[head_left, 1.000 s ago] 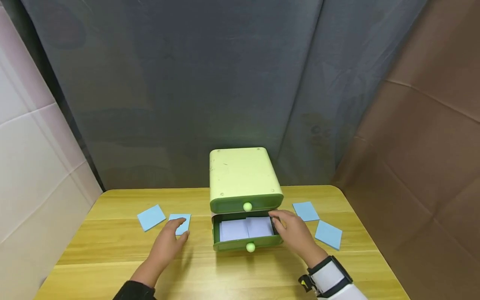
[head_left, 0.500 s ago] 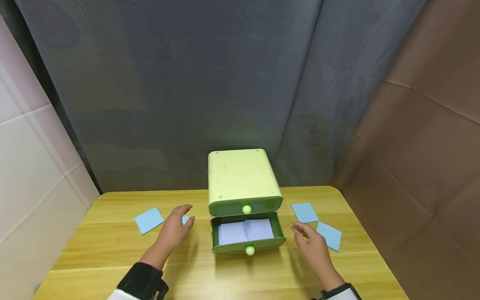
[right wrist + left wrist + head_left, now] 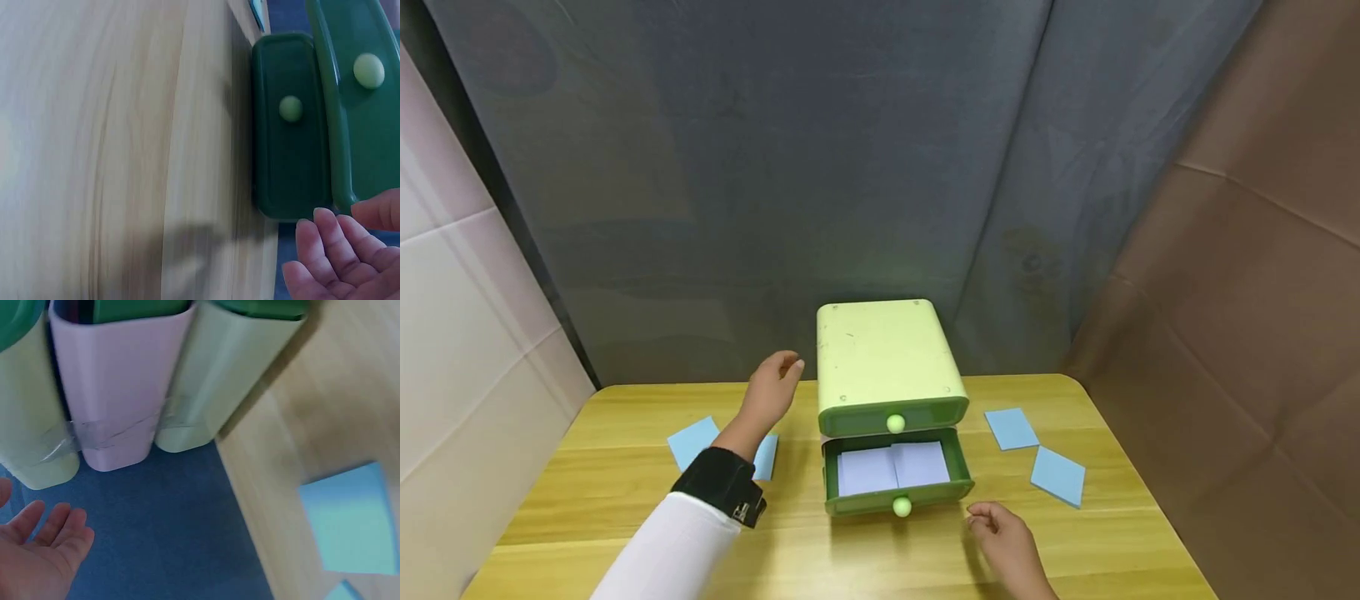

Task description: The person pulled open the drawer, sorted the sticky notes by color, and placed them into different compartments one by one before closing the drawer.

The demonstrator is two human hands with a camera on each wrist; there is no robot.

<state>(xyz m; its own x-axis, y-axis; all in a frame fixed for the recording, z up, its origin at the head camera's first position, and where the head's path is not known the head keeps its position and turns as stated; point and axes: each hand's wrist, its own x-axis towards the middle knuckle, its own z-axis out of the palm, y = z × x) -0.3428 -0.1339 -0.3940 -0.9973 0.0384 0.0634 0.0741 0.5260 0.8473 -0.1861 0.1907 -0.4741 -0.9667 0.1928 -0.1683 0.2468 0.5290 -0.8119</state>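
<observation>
A small drawer cabinet (image 3: 887, 350) with a light green top stands at the back of the table. Its lower visible drawer (image 3: 865, 502) is pulled out, with pale paper pads (image 3: 920, 463) lying side by side inside. My left hand (image 3: 769, 390) hovers left of the cabinet, fingers loosely bent and holding nothing. In the left wrist view that hand (image 3: 47, 550) is near the cabinet's stacked green and pink sides (image 3: 122, 381). Empty too, my right hand (image 3: 1009, 546) is just in front of the drawer's right corner. The right wrist view shows its fingertips near the green drawer fronts (image 3: 290, 162).
Two blue square pads (image 3: 691, 442) lie on the table (image 3: 565, 508) at the left, one partly behind the left arm. Another two blue pads (image 3: 1057, 476) lie right of the cabinet. A dark curtain (image 3: 775, 167) hangs behind the table's back edge.
My right hand has left the drawer's right side and moved down toward me. My left hand has risen forward from beside a blue pad to the cabinet's left side. The drawer stays pulled out.
</observation>
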